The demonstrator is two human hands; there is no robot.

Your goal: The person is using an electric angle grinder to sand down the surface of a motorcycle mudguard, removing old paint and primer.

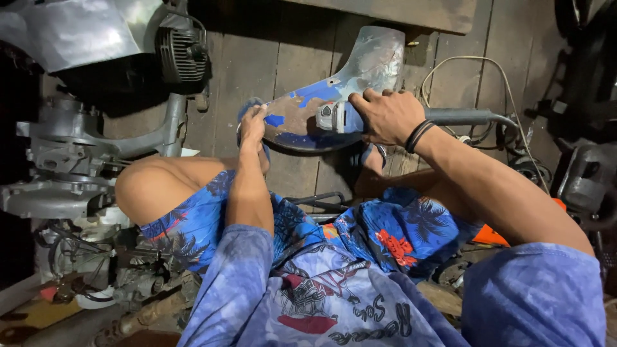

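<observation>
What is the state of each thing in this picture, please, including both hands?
Left hand: grips the panel's left edge.
Right hand: closed around the grinder body.
Angle grinder: held, its head against the panel.
Curved metal panel: propped up, blue paint mostly stripped to bare metal.
Grinder cable: attached, looping behind.

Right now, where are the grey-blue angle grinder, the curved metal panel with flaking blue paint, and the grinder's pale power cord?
grey-blue angle grinder (335, 117): head view, gear housing.
curved metal panel with flaking blue paint (376, 54): head view, bare upper end.
pale power cord (502, 72): head view, arc over floorboards.
</observation>
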